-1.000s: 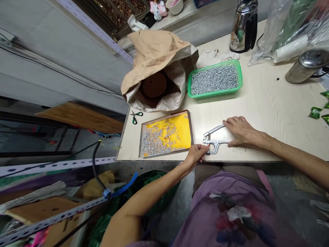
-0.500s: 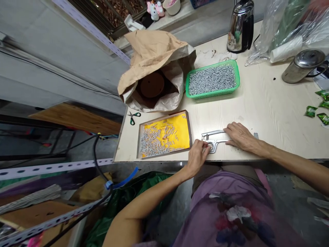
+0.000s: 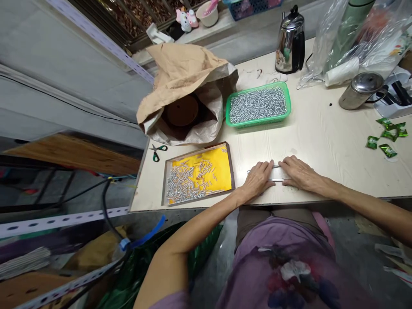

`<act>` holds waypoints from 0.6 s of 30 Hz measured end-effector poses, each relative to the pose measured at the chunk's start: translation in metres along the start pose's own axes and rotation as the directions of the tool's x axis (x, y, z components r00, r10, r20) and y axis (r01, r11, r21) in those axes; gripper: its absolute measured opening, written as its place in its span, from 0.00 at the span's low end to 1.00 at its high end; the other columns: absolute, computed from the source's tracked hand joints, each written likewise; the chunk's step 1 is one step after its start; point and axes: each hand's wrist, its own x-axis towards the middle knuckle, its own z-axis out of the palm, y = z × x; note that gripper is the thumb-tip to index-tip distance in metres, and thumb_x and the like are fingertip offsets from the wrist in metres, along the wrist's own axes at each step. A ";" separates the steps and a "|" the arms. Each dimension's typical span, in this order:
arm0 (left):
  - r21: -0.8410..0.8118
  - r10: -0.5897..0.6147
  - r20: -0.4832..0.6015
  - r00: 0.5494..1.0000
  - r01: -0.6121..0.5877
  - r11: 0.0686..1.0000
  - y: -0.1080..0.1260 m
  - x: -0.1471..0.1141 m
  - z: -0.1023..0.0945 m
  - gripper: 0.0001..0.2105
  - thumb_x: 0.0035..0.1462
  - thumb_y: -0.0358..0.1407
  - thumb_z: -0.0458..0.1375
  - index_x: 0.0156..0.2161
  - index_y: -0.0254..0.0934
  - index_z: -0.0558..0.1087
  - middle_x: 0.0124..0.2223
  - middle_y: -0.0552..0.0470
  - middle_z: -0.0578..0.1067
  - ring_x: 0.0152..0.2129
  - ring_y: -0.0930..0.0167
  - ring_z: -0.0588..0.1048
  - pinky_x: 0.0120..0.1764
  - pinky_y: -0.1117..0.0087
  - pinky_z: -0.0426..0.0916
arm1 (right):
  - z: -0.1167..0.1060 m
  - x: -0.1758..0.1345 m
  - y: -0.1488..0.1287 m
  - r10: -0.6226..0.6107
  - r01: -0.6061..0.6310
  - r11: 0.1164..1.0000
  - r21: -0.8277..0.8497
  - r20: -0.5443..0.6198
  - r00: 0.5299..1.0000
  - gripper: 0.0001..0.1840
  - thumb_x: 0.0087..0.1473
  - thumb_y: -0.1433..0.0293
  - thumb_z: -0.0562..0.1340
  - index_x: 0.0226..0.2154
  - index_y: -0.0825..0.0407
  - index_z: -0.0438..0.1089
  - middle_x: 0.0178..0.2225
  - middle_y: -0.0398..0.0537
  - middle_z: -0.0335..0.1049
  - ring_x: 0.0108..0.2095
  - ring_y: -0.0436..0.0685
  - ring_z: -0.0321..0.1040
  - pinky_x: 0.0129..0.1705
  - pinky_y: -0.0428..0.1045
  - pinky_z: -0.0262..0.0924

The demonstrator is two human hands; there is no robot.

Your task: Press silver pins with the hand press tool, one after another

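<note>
A silver metal hand tool with two long parallel arms (image 3: 278, 180) lies on the table near its front edge. My left hand (image 3: 258, 179) is wrapped over the tool's left end and hides most of it. Around the right end, my right hand (image 3: 298, 173) is closed, with the thumb on the lower arm and fingers on the upper one. Only a short stretch of both arms shows between the hands. To the left of my left hand is a shallow tray (image 3: 232, 171) with a yellow bottom, holding many small silver metal pins (image 3: 180, 182).
Behind the hands stands a green basket (image 3: 287, 116) full of similar pins. An open brown paper sack (image 3: 193, 64) is beside it. Scissors (image 3: 156, 154) lie at the left edge. A kettle (image 3: 288, 47), a metal pitcher (image 3: 350, 94) and green wrapped packets (image 3: 388, 150) are right.
My left hand has moved from the tool's ring-shaped lower left part up over its left end, covering it. My right hand keeps its hold. The view has shifted slightly.
</note>
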 end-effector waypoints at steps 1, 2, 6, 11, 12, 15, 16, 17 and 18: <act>0.008 0.002 0.009 1.000 -0.002 1.000 0.002 0.002 -0.002 0.30 0.58 0.39 0.59 0.61 0.32 0.54 0.54 0.38 0.67 0.48 0.59 0.67 0.47 0.56 0.67 | 0.001 -0.001 -0.001 0.004 -0.004 1.000 0.000 -0.001 1.000 0.24 0.47 0.67 0.69 0.46 0.56 0.66 0.41 0.56 0.67 0.41 0.63 0.63 0.41 0.53 0.60; 0.012 0.007 0.021 1.000 -0.007 1.000 0.004 0.004 -0.003 0.27 0.59 0.40 0.58 0.60 0.33 0.56 0.53 0.39 0.68 0.47 0.59 0.67 0.46 0.57 0.67 | 0.002 -0.002 -0.002 0.011 -0.011 1.000 -0.004 -0.002 1.000 0.23 0.48 0.68 0.69 0.45 0.57 0.67 0.40 0.56 0.67 0.41 0.62 0.63 0.40 0.53 0.60; -0.012 0.024 0.070 0.997 -0.023 1.000 0.008 0.010 -0.007 0.16 0.60 0.37 0.57 0.51 0.34 0.66 0.46 0.44 0.71 0.43 0.62 0.68 0.44 0.61 0.67 | 0.009 -0.004 -0.006 0.026 -0.027 0.999 -0.043 -0.028 0.999 0.17 0.49 0.69 0.68 0.42 0.58 0.70 0.35 0.53 0.68 0.38 0.61 0.62 0.38 0.51 0.58; -0.072 0.029 0.075 0.997 -0.024 0.997 0.008 0.011 -0.003 0.07 0.61 0.36 0.56 0.40 0.34 0.72 0.36 0.47 0.71 0.39 0.65 0.68 0.41 0.64 0.66 | 0.020 -0.008 -0.009 -0.033 0.025 0.996 -0.084 -0.102 0.994 0.02 0.56 0.72 0.63 0.33 0.55 0.71 0.30 0.49 0.68 0.34 0.58 0.61 0.35 0.50 0.53; -0.080 0.026 0.070 0.997 -0.021 0.997 0.008 0.011 -0.002 0.07 0.61 0.36 0.56 0.38 0.34 0.72 0.35 0.48 0.71 0.38 0.65 0.68 0.41 0.65 0.66 | 0.023 -0.008 -0.009 -0.051 0.041 0.996 -0.080 -0.119 0.992 0.03 0.57 0.73 0.61 0.32 0.54 0.70 0.29 0.49 0.67 0.34 0.57 0.61 0.35 0.50 0.53; -0.089 0.015 0.061 0.998 -0.010 0.996 0.008 0.011 0.002 0.07 0.61 0.36 0.56 0.35 0.34 0.73 0.34 0.48 0.71 0.38 0.65 0.69 0.40 0.65 0.67 | 0.027 -0.009 -0.010 -0.073 0.065 0.996 -0.060 -0.152 0.986 0.06 0.58 0.73 0.59 0.30 0.54 0.70 0.29 0.49 0.67 0.33 0.57 0.61 0.36 0.50 0.53; -0.088 0.011 0.054 0.998 -0.006 0.996 0.007 0.010 0.003 0.08 0.61 0.37 0.56 0.36 0.34 0.73 0.34 0.47 0.72 0.38 0.65 0.69 0.40 0.64 0.68 | 0.027 -0.009 -0.009 -0.066 0.058 0.997 -0.053 -0.157 0.985 0.05 0.58 0.73 0.59 0.31 0.54 0.70 0.29 0.49 0.67 0.34 0.57 0.61 0.36 0.50 0.53; -0.087 0.004 0.037 0.999 0.000 0.996 0.007 0.009 0.005 0.08 0.62 0.37 0.56 0.37 0.34 0.73 0.35 0.47 0.73 0.39 0.64 0.70 0.41 0.64 0.68 | 0.025 -0.009 -0.007 -0.051 0.045 0.998 -0.043 -0.159 0.986 0.04 0.58 0.73 0.60 0.32 0.54 0.70 0.30 0.50 0.68 0.34 0.57 0.61 0.36 0.50 0.53; -0.088 -0.005 0.005 1.000 0.005 0.996 0.007 0.007 0.008 0.08 0.62 0.38 0.55 0.41 0.34 0.72 0.37 0.46 0.73 0.40 0.64 0.70 0.42 0.62 0.69 | 0.023 -0.009 -0.005 -0.037 0.033 0.999 -0.028 -0.155 0.987 0.03 0.57 0.72 0.61 0.35 0.55 0.70 0.32 0.51 0.68 0.35 0.58 0.61 0.37 0.50 0.54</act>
